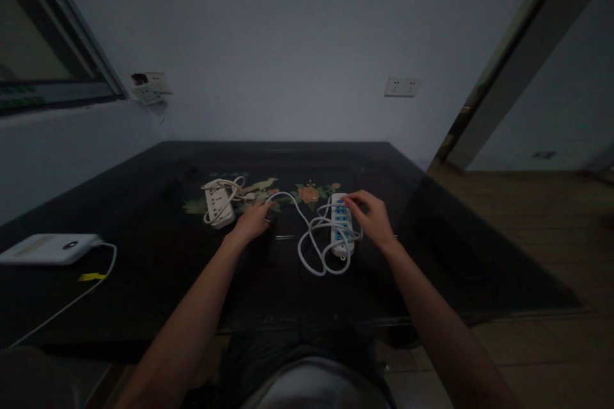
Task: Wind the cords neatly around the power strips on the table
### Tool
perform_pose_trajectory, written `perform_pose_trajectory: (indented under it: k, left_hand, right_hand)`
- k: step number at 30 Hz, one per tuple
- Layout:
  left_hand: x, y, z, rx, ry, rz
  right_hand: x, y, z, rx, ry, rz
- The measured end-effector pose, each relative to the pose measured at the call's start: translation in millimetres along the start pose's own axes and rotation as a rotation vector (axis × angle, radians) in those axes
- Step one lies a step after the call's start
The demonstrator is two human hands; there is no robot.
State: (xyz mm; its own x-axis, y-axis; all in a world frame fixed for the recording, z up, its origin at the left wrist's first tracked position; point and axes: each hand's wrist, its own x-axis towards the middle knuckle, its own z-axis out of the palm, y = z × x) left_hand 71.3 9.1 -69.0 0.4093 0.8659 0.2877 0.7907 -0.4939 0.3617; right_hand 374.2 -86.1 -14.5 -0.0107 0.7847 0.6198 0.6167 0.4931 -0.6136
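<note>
The right hand (373,216) has thumb and forefinger close together at the far end of the white strip (341,218) — whether they pinch cord (322,274) I cannot tell — and the left hand (253,222) covers where that cord runs, its grip hidden. The cord seems to be what is being handled, so a next move calls for minding loops across the strip. Farther left, the second strip (218,206) is partly cord-covered, and the white box's (50,249) lead (114,259) leaves view.
</note>
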Motion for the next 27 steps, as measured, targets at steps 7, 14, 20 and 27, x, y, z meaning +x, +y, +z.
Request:
perform_pose_trajectory:
  k: [7,14,20,27]
  left_hand:
    - [1.2,11.6,-9.6,0.067,-0.051,-0.065]
    - [4.0,22.3,-20.2,-0.074,0.003,-0.022]
    - [8.5,30.4,-27.8,-0.369,-0.064,-0.078]
    - [5.5,35.6,-35.6,-0.765,-0.109,-0.063]
  right_hand:
    - [-18.7,-35.0,17.1,-0.178,-0.341,-0.551]
    - [-28.8,-47.8,32.2,-0.491,-0.681,-0.733]
    - [-31.0,-53.6,30.5,-0.607,-0.776,-0.604]
    - [-35.9,-55.7,35.7,-0.668,-0.892,-0.455]
